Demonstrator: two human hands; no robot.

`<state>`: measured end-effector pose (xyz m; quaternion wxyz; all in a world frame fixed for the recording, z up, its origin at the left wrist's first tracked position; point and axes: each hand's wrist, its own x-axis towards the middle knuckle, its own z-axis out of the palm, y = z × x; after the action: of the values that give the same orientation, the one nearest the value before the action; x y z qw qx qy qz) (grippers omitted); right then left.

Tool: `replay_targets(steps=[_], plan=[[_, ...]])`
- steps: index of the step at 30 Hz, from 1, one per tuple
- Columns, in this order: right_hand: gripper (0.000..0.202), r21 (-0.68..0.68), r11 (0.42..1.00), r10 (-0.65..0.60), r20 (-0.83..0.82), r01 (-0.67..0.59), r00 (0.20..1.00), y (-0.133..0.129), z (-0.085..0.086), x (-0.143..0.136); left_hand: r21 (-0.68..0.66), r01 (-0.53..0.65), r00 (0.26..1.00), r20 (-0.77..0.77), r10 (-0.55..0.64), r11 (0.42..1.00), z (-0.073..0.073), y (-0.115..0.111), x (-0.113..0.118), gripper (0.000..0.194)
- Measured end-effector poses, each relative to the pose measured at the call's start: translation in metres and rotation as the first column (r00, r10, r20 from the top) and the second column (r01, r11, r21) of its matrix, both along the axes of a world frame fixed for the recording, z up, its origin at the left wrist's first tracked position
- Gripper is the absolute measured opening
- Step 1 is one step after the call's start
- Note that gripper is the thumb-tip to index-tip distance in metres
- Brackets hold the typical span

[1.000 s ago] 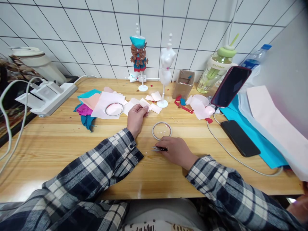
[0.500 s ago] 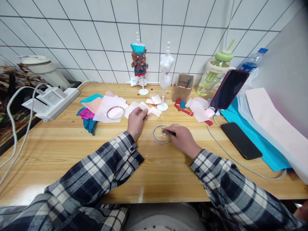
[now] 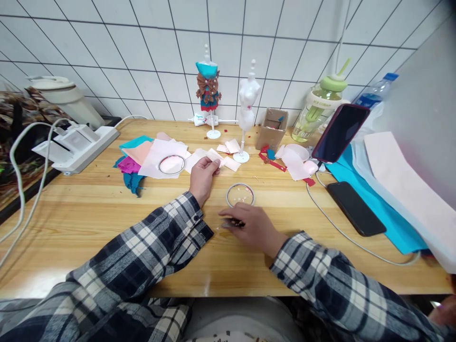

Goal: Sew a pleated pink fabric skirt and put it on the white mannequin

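My left hand (image 3: 204,179) rests on the table with thumb and fingers pinched together. Pale pink fabric pieces (image 3: 232,163) lie right beside its fingertips. What it pinches is too small to make out. My right hand (image 3: 254,228), blurred by motion, is closed around dark tweezers (image 3: 233,222), low over the wood and nearer to me than a grey ring (image 3: 227,195). Inside that ring are several tiny pale bits (image 3: 242,197). A bare white mini dress form (image 3: 248,97) stands behind, left of a cardboard box (image 3: 272,130).
A dressed mini form (image 3: 207,90) stands at the back. Fabric sheets (image 3: 147,164) with a bracelet-like ring (image 3: 160,164) lie left, near a power strip (image 3: 85,149). On the right are a propped phone (image 3: 341,133), a flat phone (image 3: 356,208), a cable and a drink bottle (image 3: 317,107).
My right hand has moved from the grey ring toward me and slightly left, with the tweezers still in it. The left hand has stayed in place.
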<state>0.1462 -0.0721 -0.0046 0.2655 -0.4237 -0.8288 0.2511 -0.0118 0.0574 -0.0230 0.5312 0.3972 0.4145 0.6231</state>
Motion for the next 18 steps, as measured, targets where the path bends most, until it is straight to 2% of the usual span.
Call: replay_targets(steps=[3,8,11,13,15,18], plan=[[0.029,-0.020,0.996,0.087,0.173,-0.085,0.981,-0.006,-0.002,-0.009,0.001,0.001,1.000,-0.001,-0.001,1.000,0.000,0.000,0.000,0.022],[0.018,-0.023,0.997,0.075,0.341,-0.071,0.937,-0.009,0.000,-0.017,0.001,-0.001,1.000,-0.025,0.001,1.000,0.000,0.000,0.000,0.023],[0.014,0.013,0.998,0.057,0.385,-0.067,0.921,-0.010,0.003,-0.019,-0.001,-0.002,1.000,-0.019,0.002,1.000,0.001,0.000,0.000,0.024],[0.017,0.052,0.999,-0.005,0.325,-0.013,0.946,-0.003,0.005,-0.014,-0.002,0.000,1.000,-0.013,0.000,1.000,0.001,0.000,0.000,0.023],[0.017,0.086,0.988,-0.138,0.172,0.125,0.975,0.012,0.008,-0.004,-0.007,0.007,1.000,-0.015,-0.007,1.000,0.002,-0.001,0.000,0.023],[0.013,0.090,0.945,-0.312,-0.036,0.314,0.949,0.042,0.008,0.016,-0.005,0.039,0.999,-0.031,-0.039,0.999,0.003,-0.003,-0.001,0.024]])
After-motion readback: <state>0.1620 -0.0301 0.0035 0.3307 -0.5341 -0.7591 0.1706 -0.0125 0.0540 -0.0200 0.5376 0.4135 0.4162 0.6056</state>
